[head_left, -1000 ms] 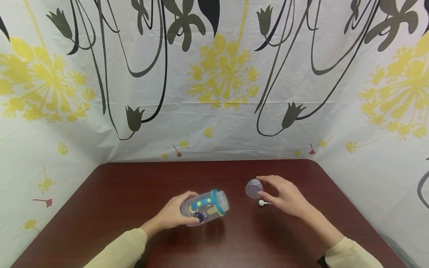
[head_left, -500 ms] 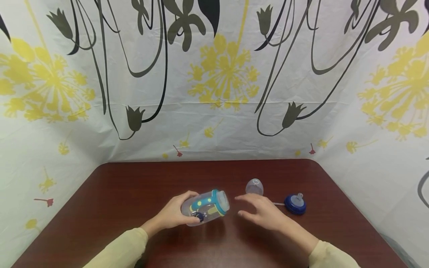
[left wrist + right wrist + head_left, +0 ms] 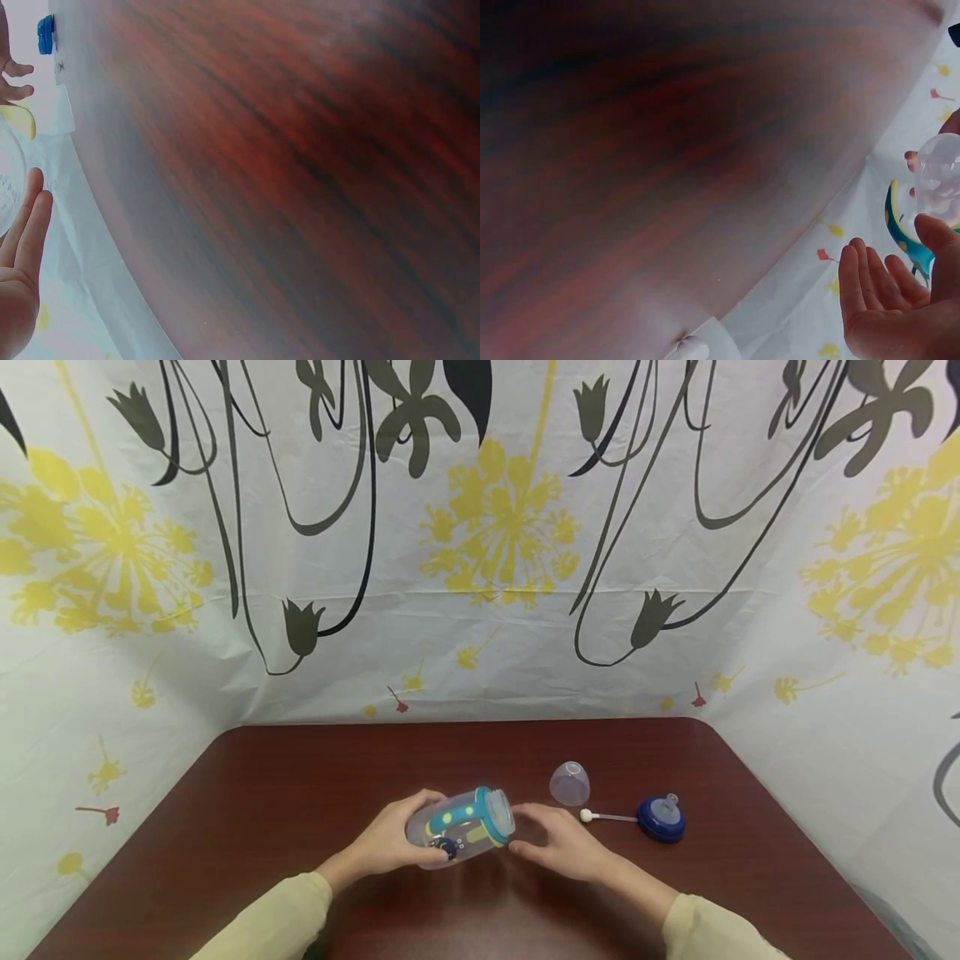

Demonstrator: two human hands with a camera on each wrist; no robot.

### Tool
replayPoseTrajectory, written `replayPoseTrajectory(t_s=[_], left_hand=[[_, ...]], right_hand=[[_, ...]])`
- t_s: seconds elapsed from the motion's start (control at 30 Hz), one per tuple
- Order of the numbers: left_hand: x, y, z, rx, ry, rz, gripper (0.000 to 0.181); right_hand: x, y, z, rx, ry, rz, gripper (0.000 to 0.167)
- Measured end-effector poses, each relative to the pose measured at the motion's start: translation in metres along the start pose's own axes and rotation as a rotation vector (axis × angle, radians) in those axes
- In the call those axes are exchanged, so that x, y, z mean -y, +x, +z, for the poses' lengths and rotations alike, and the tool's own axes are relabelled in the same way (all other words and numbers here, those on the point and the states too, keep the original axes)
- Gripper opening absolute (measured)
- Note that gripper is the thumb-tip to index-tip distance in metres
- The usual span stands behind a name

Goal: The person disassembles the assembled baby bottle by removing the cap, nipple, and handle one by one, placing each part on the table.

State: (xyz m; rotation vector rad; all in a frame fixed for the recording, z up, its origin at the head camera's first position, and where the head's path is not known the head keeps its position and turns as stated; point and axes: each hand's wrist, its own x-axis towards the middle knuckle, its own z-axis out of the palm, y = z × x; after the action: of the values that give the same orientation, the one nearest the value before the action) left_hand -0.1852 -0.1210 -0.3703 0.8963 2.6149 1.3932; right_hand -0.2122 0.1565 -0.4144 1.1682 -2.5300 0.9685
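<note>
A clear bottle (image 3: 450, 835) with a teal band lies tilted above the table, its open neck pointing right. My left hand (image 3: 390, 837) grips its base end, fingers above and thumb below; in the left wrist view two fingers (image 3: 34, 232) lie along the clear wall. At the bottle's neck is my right hand (image 3: 558, 843), fingers parted around the rim; whether it touches cannot be told. In the right wrist view this hand (image 3: 900, 300) has its fingers extended beside the bottle (image 3: 937, 176) and teal band (image 3: 907, 244).
A clear dome cap (image 3: 569, 784) stands on the table (image 3: 315, 777) behind my right hand. Right of it lies a blue lid (image 3: 662, 818) with a clear spout and a thin straw ending in a white tip (image 3: 587, 816). A patterned cloth (image 3: 480, 652) hangs behind and at both sides.
My right hand has let go of the dome cap and moved left to the bottle's neck, uncovering the blue lid and straw. The left hand and bottle have barely moved.
</note>
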Motion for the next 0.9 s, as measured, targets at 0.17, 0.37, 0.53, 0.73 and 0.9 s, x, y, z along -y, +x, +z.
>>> replayPoseTrajectory(t_s=[0.17,0.37,0.53,0.73,0.9], left_hand=[[0.004,0.001,0.001,0.013,-0.017,0.008,0.054],[0.033,0.006,0.009,0.004,-0.002,0.012,0.055],[0.042,0.007,0.01,-0.005,0.0,0.014,0.056],[0.042,0.007,0.01,-0.011,0.009,0.008,0.056],[0.042,0.007,0.011,-0.009,0.002,0.033,0.056]], right_hand=[[0.0,0.002,0.004,-0.005,0.046,0.006,0.039],[0.002,0.007,0.008,-0.015,0.058,0.012,0.036],[0.004,0.01,0.009,-0.006,0.084,0.037,0.032],[0.004,0.012,0.01,-0.003,0.131,0.058,0.028],[0.006,0.013,0.011,-0.005,0.147,0.082,0.026]])
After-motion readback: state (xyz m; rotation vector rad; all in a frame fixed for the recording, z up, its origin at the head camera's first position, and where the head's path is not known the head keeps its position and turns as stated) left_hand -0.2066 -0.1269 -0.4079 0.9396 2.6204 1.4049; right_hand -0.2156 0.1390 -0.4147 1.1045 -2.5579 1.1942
